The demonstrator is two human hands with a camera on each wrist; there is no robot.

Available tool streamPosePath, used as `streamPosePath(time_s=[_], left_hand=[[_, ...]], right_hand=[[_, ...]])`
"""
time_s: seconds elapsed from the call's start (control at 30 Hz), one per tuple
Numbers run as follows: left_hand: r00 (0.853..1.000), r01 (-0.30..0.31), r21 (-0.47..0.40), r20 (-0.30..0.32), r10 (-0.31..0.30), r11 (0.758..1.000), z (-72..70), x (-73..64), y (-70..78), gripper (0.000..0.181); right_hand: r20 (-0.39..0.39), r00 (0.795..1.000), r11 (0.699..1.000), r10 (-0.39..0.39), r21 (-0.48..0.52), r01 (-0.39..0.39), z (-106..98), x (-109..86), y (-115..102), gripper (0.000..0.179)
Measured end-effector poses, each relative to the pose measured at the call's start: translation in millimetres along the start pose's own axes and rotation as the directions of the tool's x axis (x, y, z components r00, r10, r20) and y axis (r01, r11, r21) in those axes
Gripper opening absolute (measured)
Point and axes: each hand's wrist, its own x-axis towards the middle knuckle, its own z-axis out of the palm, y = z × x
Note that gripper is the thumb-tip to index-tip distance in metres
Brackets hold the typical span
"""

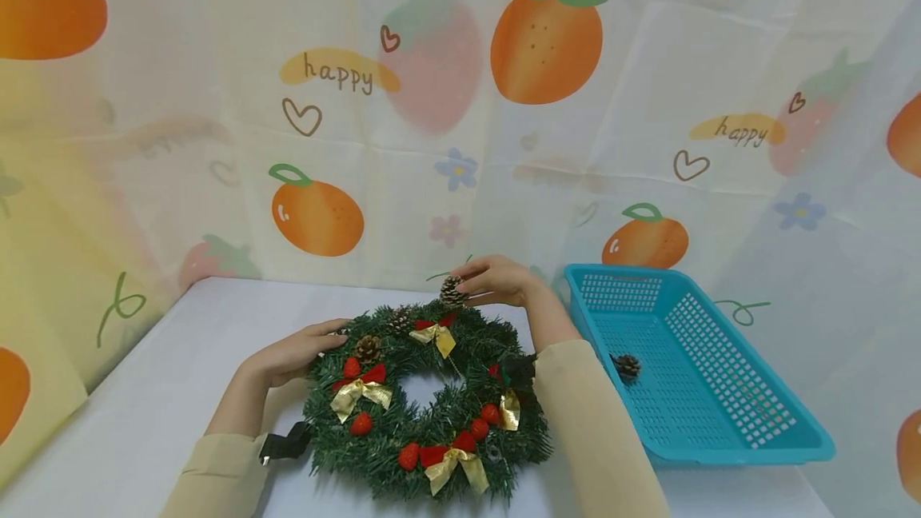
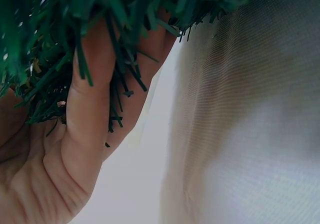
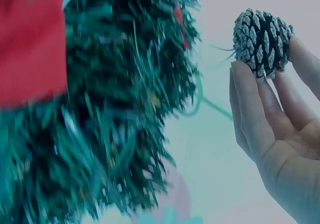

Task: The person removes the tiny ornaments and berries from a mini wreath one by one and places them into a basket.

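A green Christmas wreath [image 1: 331, 454] lies on the white table, decorated with red berries, gold-and-red bows and pinecones. My left hand [image 1: 295, 354] grips its left edge; in the left wrist view, fingers [image 2: 89, 119] curl up into the green needles, which hide the fingertips. Between thumb and fingers, my right hand [image 1: 500, 280] pinches a white-tipped pinecone [image 3: 262, 44] just beyond the wreath's far rim. Thin wire ends stick out from the cone's base in the right wrist view, apart from the needles there. Another brown pinecone [image 1: 368, 349] sits on the wreath's upper left.
To the right stands a turquoise plastic basket [image 1: 734, 458] with a loose pinecone [image 1: 627, 367] at its left side. A fruit-printed cloth [image 1: 446, 214] hangs behind the table [image 1: 144, 414]. Black straps with small cameras [image 1: 288, 444] are on the wrists, close to the wreath.
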Motion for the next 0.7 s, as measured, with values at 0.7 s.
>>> streamPosePath(time_s=[0.7], left_hand=[[1.0, 0.003, 0.008, -0.002, -0.003, 1.0, -1.1, 2.5, -1.4, 0.071]], right_hand=[[-0.212, 0.973, 0.996, 0.088, -0.014, -0.093, 0, -97.8, -71, 0.054]])
